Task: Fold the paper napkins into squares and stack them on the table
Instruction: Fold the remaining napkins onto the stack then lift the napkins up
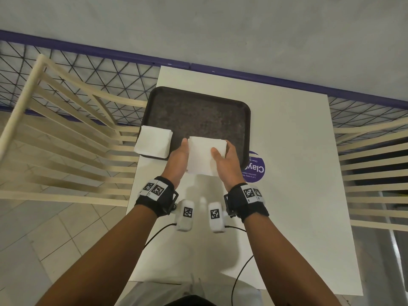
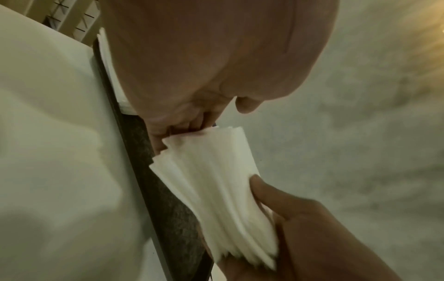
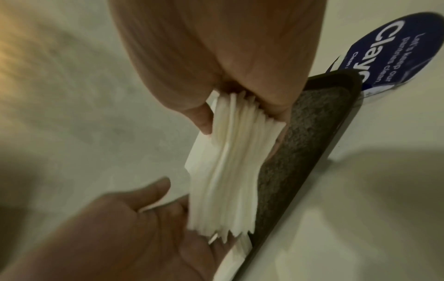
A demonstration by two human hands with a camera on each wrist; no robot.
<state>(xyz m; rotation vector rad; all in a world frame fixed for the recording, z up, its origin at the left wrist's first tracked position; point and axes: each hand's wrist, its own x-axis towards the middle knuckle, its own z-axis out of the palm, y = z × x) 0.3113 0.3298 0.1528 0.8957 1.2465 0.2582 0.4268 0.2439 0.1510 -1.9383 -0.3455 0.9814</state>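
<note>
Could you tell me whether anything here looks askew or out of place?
Two small things. The napkin stack on the tray's near-left corner overhangs the rim onto the table. The bundle of napkins held between the left hand and right hand has uneven, fanned edges.

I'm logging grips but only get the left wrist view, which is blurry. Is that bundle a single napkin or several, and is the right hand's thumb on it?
Observer: Several. The right wrist view shows the napkin bundle fanned into many layers, the right hand pinching it with the thumb on one face.
Operator: Any other napkins around?
Observer: Yes, a second napkin stack lies on the tray's near-left corner, overhanging its rim.
Operator: And the left hand?
Observer: The left hand holds the bundle's left edge above the tray's near rim.
</note>
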